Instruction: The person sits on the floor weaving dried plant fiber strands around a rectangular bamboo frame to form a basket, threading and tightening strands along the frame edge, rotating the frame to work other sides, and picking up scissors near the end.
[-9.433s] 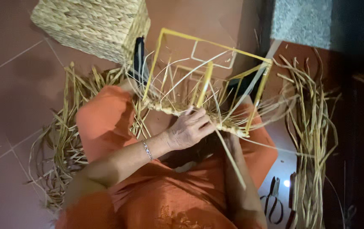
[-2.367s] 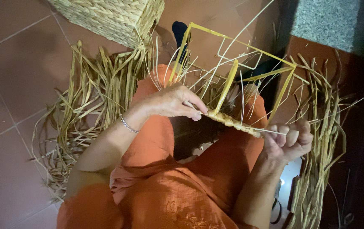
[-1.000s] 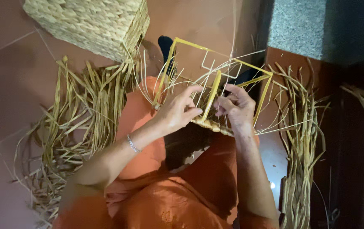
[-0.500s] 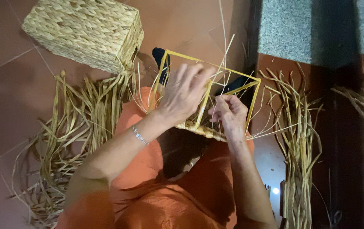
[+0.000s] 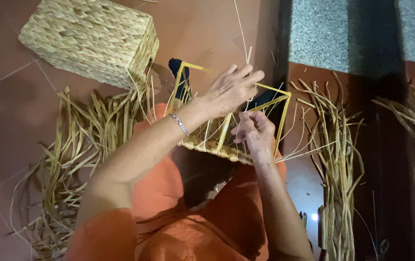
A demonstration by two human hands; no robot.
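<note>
Sitting on the tiled floor (image 5: 4, 125) with a yellow wire frame (image 5: 280, 116) propped across my orange-clad lap, I work thin pale strands (image 5: 243, 38) through it. My left hand (image 5: 229, 89) is raised over the frame's top edge, fingers half spread and lightly curled around a strand that rises straight up and away from me; its long axis runs nearly vertical in the view. My right hand (image 5: 253, 133) sits lower and nearer to me, inside the frame, its grip pinched shut on a strand just above the woven band (image 5: 214, 150) along the frame's near edge. That band lies directly under my right hand, so this hand is the closer one. A finished woven basket (image 5: 89, 38) rests beyond, and loose dried fibres (image 5: 77, 145) lie at my left; another bundle of fibres (image 5: 335, 164) lies at my right.
</note>
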